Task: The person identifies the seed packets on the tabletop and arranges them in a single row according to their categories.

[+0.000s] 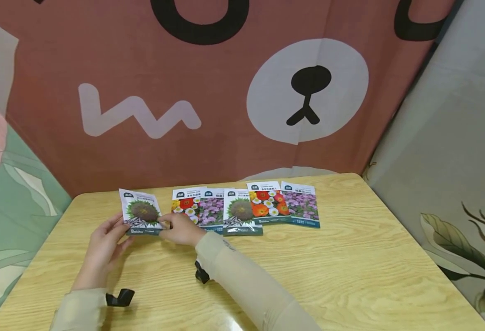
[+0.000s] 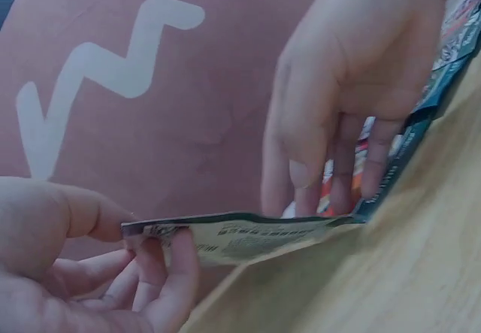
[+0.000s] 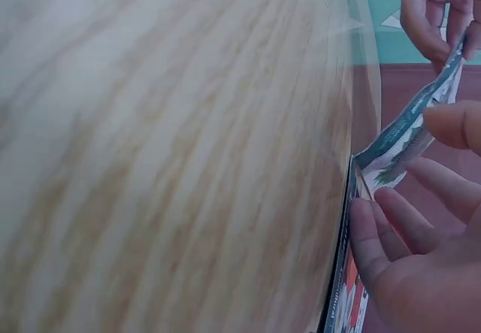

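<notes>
Near the far left corner of the bench [image 1: 308,276], our left hand [image 1: 103,243] pinches the leftmost packet [image 1: 142,210] by its left edge; our right hand [image 1: 183,229] touches its lower right, grip indeterminable. Only the left wrist view shows its printed back [image 2: 252,241].

You have two sunflower packets [image 1: 144,210], two red-flower packets [image 1: 269,204], two purple-flower packets [image 1: 302,207], two hands [image 1: 102,242], one table [image 1: 358,271].

The person wore long, pale beige fabric sleeves. The left beige sleeve [image 1: 79,310] had a black, angular wrist attachment [image 1: 120,298] jutting out beside its cuff; the right beige sleeve [image 1: 250,285] carried a similar black wrist attachment [image 1: 201,272], soft creases, and small dark lettering [image 1: 228,245] near its cuff, too tiny to read. The left hand [image 1: 104,243] and right hand [image 1: 182,229] were bare.
</notes>
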The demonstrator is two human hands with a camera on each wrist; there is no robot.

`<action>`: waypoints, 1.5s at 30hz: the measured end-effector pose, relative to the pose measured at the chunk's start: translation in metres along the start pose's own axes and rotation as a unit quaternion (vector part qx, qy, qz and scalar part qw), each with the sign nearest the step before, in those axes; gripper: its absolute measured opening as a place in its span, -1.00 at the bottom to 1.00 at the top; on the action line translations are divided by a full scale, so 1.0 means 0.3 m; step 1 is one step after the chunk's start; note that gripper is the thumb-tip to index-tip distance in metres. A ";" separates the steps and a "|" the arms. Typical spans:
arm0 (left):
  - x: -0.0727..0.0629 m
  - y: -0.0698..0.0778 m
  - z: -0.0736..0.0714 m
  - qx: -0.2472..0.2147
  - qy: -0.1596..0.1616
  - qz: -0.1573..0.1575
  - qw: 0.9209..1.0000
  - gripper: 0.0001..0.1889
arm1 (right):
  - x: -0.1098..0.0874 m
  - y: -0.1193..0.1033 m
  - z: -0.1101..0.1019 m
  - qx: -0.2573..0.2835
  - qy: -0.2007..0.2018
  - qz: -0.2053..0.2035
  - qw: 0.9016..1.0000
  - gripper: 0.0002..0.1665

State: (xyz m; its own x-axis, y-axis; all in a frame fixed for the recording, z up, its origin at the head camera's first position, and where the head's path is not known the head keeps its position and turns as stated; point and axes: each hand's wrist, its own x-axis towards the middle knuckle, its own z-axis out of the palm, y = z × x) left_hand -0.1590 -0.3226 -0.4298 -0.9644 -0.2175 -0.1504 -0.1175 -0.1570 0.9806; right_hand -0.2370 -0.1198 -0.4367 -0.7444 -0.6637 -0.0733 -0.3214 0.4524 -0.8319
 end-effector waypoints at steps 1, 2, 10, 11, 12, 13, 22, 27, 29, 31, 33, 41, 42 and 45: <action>-0.002 0.005 -0.004 0.001 -0.002 0.007 1.000 -0.30 | -0.001 0.000 0.001 0.011 0.002 -0.005 1.000 -0.47; -0.004 0.010 -0.007 0.003 -0.002 0.013 1.000 -0.33 | -0.002 0.000 0.002 0.023 0.006 -0.009 1.000 -0.48; -0.014 0.041 -0.015 0.030 -0.027 0.037 0.999 -0.41 | -0.017 0.001 0.006 0.124 0.072 0.019 0.989 -0.63; -0.014 0.043 -0.015 0.029 -0.035 0.043 0.998 -0.42 | -0.019 0.002 0.005 0.142 0.081 0.022 0.986 -0.64; -0.014 0.044 -0.015 0.029 -0.042 0.048 0.998 -0.42 | -0.020 0.004 0.005 0.158 0.089 0.027 0.983 -0.65; -0.014 0.045 -0.015 0.025 -0.051 0.055 0.997 -0.45 | -0.023 0.006 0.004 0.176 0.098 0.033 0.979 -0.66; -0.015 0.051 -0.028 0.027 -0.125 0.083 0.988 -0.64 | -0.032 0.016 -0.010 0.296 0.176 0.031 0.938 -0.41; -0.019 0.052 -0.030 0.068 -0.133 0.062 0.987 -0.62 | -0.044 0.017 -0.012 0.314 0.188 0.034 0.930 -0.32; -0.020 0.052 -0.029 0.086 -0.135 0.055 0.986 -0.63 | -0.053 0.019 -0.014 0.309 0.189 0.039 0.931 -0.29; -0.021 0.051 -0.026 0.105 -0.135 0.048 0.984 -0.65 | -0.063 0.026 -0.016 0.300 0.186 0.045 0.934 -0.27; -0.022 0.049 -0.024 0.131 -0.138 0.043 0.981 -0.69 | -0.077 0.034 -0.017 0.292 0.184 0.053 0.937 -0.25; -0.024 0.046 -0.024 0.201 -0.150 0.030 0.968 -0.67 | -0.131 0.057 -0.020 0.279 0.155 0.064 0.945 -0.24; -0.024 0.046 -0.023 0.206 -0.152 0.028 0.966 -0.66 | -0.138 0.060 -0.022 0.273 0.151 0.064 0.948 -0.23; -0.021 0.042 -0.018 0.214 -0.160 0.017 0.964 -0.64 | -0.162 0.065 -0.027 0.261 0.139 0.069 0.953 -0.23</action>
State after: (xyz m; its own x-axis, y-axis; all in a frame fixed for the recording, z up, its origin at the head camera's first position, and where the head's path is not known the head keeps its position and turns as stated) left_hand -0.1532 -0.3285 -0.4173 -0.9851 0.1034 -0.1375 -0.1052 0.2706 0.9569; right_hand -0.2118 -0.0740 -0.4450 -0.9080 -0.4034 -0.1131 0.0710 0.1179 -0.9905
